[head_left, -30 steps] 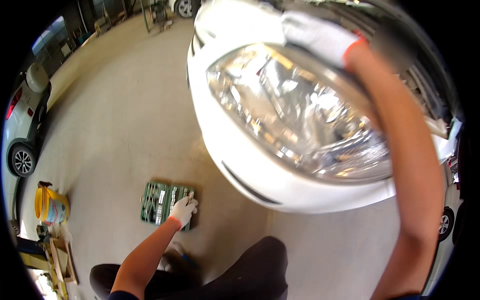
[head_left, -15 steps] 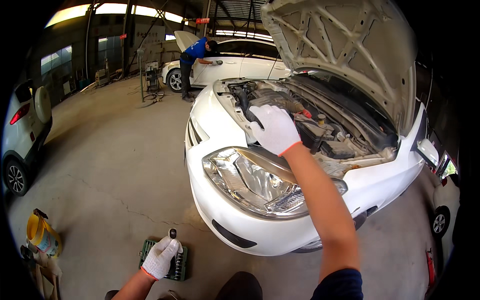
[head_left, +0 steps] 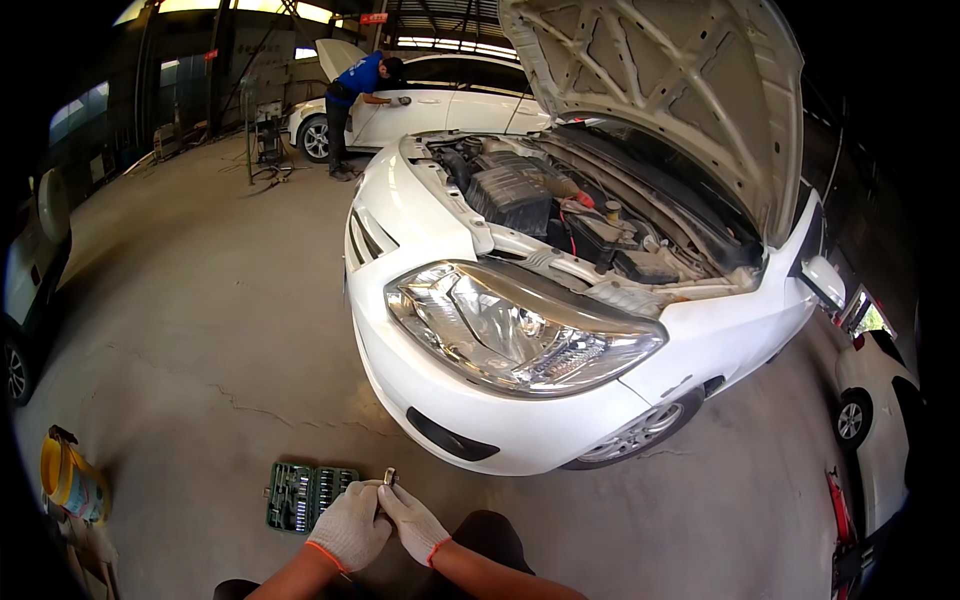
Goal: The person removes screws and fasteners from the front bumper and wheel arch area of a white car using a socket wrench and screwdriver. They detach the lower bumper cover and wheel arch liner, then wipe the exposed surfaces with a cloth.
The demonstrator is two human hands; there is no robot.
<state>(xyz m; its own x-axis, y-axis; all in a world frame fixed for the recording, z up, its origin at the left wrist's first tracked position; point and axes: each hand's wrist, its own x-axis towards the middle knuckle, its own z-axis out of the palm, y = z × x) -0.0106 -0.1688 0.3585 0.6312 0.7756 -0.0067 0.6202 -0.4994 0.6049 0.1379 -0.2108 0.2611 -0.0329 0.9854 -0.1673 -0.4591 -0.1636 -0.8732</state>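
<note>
While both gloved hands meet low at front, left hand (head_left: 350, 527) and right hand (head_left: 413, 523) have fingers curled in, tips pinching a small metal piece (head_left: 389, 478) that pokes up between them. Rest of the piece hidden by gloves, exact kind unclear. Open green tool case (head_left: 291, 498) on the floor just left of the left hand, metal sockets inside; that glove covers part of its right side in view. Dark-trousered knee (head_left: 488, 538) right beside the right hand.

Ahead of the hands, white car (head_left: 560, 428) fills the way: bumper corner nearest, headlight (head_left: 520, 332) beyond it, hood (head_left: 665, 95) propped up over the engine bay (head_left: 510, 198). Front wheel (head_left: 645, 436) ahead and right of the right hand. Yellow bucket (head_left: 62, 475) well left of the left hand, past the case. Far ahead, slightly left of the hands, a co-worker (head_left: 358, 78) in blue leans at a second white car (head_left: 428, 112). Red object (head_left: 840, 508) far right of the right hand, too partial to identify; another white vehicle (head_left: 868, 405) beyond.
</note>
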